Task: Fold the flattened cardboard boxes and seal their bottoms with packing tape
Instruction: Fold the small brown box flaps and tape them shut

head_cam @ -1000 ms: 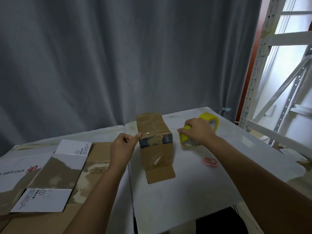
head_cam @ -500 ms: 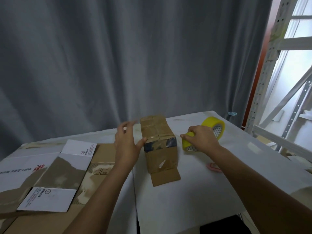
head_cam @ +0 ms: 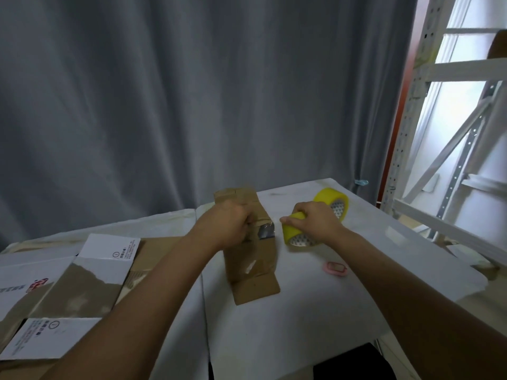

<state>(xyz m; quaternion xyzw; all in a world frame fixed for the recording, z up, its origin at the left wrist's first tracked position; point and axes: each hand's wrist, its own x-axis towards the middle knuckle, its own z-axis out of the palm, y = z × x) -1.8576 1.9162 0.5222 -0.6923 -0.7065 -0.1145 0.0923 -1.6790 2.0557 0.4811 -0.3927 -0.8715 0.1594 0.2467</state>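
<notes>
the folded cardboard box (head_cam: 248, 242) is stood on the white bench (head_cam: 315, 311) with its closed flaps facing up, so that the seam can be reached from above. the left hand (head_cam: 229, 224) is laid over the top of the box, fingers curled down onto the flaps, apparently to press them shut and keep the box from sliding; whether anything is pinched in it cannot be told. a yellow tape roll (head_cam: 295, 234) is gripped by the right hand (head_cam: 315, 223) just beside the box's right edge, seemingly so that tape can be drawn across the seam. a second yellow tape roll (head_cam: 333, 200) is kept behind it, a small pink object (head_cam: 336, 269) nearby, and flattened boxes (head_cam: 68, 286) are left waiting at the left.
</notes>
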